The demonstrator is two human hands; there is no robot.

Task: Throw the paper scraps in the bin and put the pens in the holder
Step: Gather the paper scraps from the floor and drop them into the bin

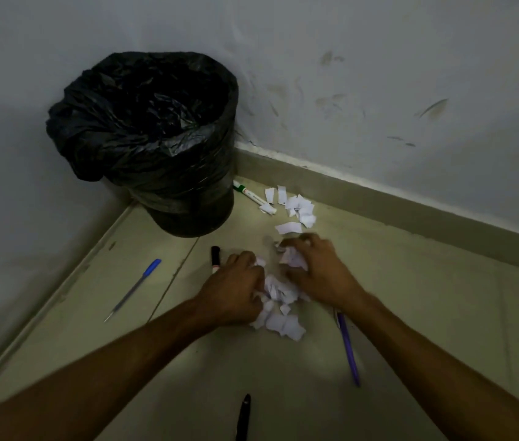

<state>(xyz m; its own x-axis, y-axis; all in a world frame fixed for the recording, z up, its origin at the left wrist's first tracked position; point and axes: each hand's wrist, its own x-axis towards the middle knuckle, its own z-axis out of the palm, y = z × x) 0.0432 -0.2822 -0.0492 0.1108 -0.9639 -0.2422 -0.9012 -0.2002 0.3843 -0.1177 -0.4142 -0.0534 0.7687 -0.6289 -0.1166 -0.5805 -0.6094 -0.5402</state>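
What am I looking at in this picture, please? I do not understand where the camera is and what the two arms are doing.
There is no machine here. A person wears one camera on the head, so you look forward and down along their own two bare arms to the floor in a room corner.

The left hand and the right hand are gathering a pile of paper scraps between them. More scraps lie farther away, near the wall.

A bin lined with a black bag stands in the corner. Pens are scattered around: a green marker beside the bin, a black marker by the left hand, a blue pen, a purple pen and a black pen. No pen holder is visible.
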